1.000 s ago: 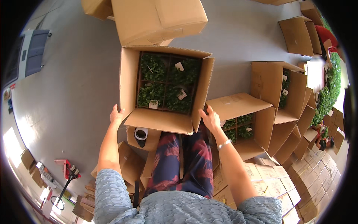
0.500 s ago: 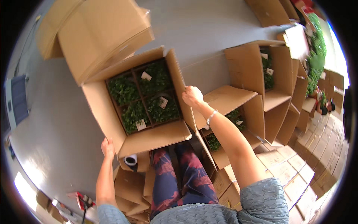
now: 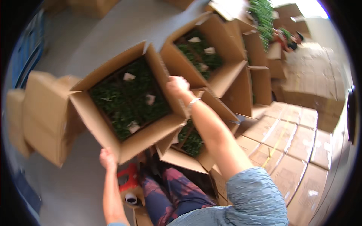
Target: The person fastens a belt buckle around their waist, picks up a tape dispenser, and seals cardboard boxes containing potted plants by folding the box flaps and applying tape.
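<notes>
Seen from above, a person's two bare hands grip an open, square brown cardboard box (image 3: 94, 119), which sits tilted in the middle left of the view, in front of the person's body. The left hand (image 3: 108, 159) is closed on the box's near left corner, slightly blurred; the right hand (image 3: 178, 86), with a pale bracelet (image 3: 193, 101) at its wrist, is curled around the edge of the right-hand flap. Inside the box lie dense green leafy plants (image 3: 120, 100) with three small white tags (image 3: 129, 76) among them. Just beyond the right hand stands a second open brown box (image 3: 228, 77), also holding tagged greenery, and a third open box (image 3: 184, 161) with plants sits partly beneath the right forearm. Near the person's dark blue and red patterned trousers (image 3: 158, 194) is a bright red object (image 3: 129, 177), beside a white-rimmed ring (image 3: 131, 198). Rows of closed brown cartons (image 3: 298, 139) fill the right side. Blurred brown boxes (image 3: 45, 116) stand at the left on the grey floor (image 3: 117, 22).
</notes>
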Available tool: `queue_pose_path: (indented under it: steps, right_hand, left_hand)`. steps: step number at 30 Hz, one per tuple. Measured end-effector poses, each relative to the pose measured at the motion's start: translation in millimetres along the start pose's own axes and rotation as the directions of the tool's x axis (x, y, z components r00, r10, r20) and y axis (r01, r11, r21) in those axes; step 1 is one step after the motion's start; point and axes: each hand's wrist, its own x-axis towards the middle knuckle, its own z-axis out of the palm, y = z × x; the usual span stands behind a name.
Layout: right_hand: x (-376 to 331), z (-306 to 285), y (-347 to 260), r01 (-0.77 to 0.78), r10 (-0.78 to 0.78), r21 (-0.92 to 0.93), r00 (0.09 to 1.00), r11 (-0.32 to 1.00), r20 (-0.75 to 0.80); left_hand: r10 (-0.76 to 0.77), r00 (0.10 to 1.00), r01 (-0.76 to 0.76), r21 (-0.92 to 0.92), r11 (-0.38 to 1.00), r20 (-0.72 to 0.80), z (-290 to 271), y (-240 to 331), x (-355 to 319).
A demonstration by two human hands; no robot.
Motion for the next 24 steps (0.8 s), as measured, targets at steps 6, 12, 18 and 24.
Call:
queue_pose_path:
  steps: [6, 12, 18, 24]
  right_hand:
    - [-3.7, 8.7, 33.1, -0.045, 0.1, 0.366, 0.986, 0.93, -0.134]
    - [-130.4, 16.2, 48.5, 0.185, -0.053, 0.612, 0.972, 0.769, -0.227]
    - [-314.3, 120.1, 45.4, -0.284, 0.119, 0.592, 0.946, 0.754, 0.303]
    - [-421.1, 183.6, -81.8, -0.535, 0.287, 0.517, 0.827, 0.669, 0.484]
  left_hand:
    - [0.255, 0.958, -0.255, -0.017, 0.967, 0.128, -2.1, 52.8, 143.3]
    - [0.317, 0.918, -0.321, -0.02, 0.947, 0.238, -19.4, 51.1, 160.9]
    - [0.348, 0.841, -0.347, -0.082, 0.934, 0.414, -23.3, 76.6, 149.2]
    - [0.29, 0.554, -0.181, -0.227, 0.957, 0.781, -78.9, 63.0, 148.3]
